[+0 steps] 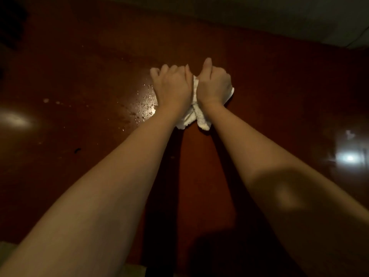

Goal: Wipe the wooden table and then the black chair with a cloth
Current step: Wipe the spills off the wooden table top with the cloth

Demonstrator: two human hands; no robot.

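The glossy reddish-brown wooden bench (259, 92) filled nearly the whole view, stretching away on every side of the fingers and catching pale glints of light far out to either side. Two bare forearms reached forward over it and met near its middle. The left hand (172, 86) and the right hand (214, 84) lay side by side, almost touching, both pressed down on the crumpled white cloth (192, 114). The fingers of each hand were curled together and clamped on the cloth, the right thumb lifted and pointing away. The cloth bunched between and under the hands, its loose ends trailing back from the fingers toward the wrists. Just left of the left-hand fingers, a patch of small water droplets (146, 105) glistened on the bench.
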